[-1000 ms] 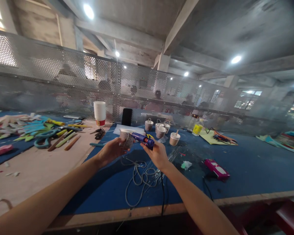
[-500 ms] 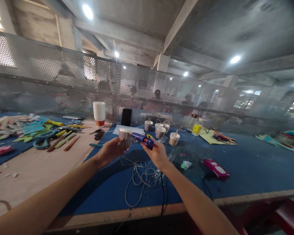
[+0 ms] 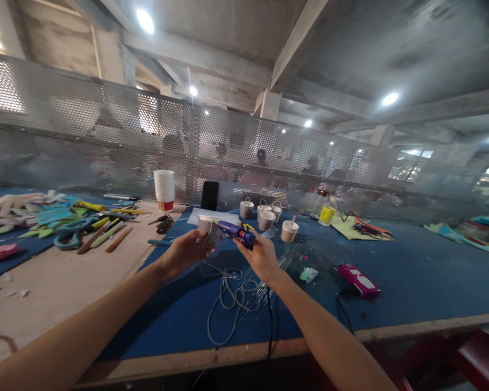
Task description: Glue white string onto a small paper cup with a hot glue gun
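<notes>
My left hand is closed around a small greyish cup, tilted on its side, its far part partly covered by my fingers. My right hand grips a blue hot glue gun, whose nozzle points left and meets or nearly meets the cup's rim; I cannot tell if they touch. Below both hands a loose grey cord lies in loops on the blue table mat. Thin clear glue sticks are scattered beside it. Just beyond stand several small cups with cord handles.
Stacked paper cups and a dark phone stand at the back. Scissors and clay tools lie left. A cup with a stick, a yellow-labelled bottle and a magenta device are right. A perforated metal screen runs behind.
</notes>
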{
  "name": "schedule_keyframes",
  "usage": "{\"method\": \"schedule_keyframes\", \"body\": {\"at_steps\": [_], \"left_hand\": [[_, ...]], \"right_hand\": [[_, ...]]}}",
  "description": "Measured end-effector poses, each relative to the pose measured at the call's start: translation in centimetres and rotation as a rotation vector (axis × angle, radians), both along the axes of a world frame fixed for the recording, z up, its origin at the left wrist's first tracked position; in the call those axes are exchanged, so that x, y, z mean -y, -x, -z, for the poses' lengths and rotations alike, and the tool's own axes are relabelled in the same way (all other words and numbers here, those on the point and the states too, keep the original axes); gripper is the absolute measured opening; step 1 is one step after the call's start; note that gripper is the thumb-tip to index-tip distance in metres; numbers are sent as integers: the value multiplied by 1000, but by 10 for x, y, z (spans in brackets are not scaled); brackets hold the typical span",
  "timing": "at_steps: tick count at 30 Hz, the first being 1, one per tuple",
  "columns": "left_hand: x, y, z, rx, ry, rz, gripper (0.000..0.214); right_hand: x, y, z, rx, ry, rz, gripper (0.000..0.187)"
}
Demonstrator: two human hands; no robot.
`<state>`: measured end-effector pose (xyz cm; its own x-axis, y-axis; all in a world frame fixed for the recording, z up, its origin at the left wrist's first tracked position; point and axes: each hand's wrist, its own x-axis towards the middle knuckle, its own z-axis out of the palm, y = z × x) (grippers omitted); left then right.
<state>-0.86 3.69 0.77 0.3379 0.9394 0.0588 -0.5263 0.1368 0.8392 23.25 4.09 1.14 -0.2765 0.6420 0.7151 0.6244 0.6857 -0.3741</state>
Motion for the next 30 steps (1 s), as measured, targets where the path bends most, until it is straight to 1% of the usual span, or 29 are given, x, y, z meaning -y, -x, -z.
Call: {"method": "schedule_keyframes", "body": {"at_steps": [5, 10, 15, 21, 26, 30], "left_hand": [[0, 1, 0, 8, -11, 12, 14], [0, 2, 1, 20, -14, 25, 15], [-2, 3, 2, 32, 4, 14, 13], [-1, 2, 0, 34, 4, 14, 15], [0, 2, 0, 42, 0, 18, 13], [-1, 3, 0, 42, -4, 20, 17]], "right_hand": [[0, 1, 1, 19, -56, 48, 29], [0, 1, 0, 18, -82, 51, 27], [1, 0, -1, 31, -85, 58, 25], [2, 0, -2, 51, -80, 69, 24], [1, 0, -2, 53, -81, 74, 24], [0, -1, -1, 58, -73, 82, 22]]}}
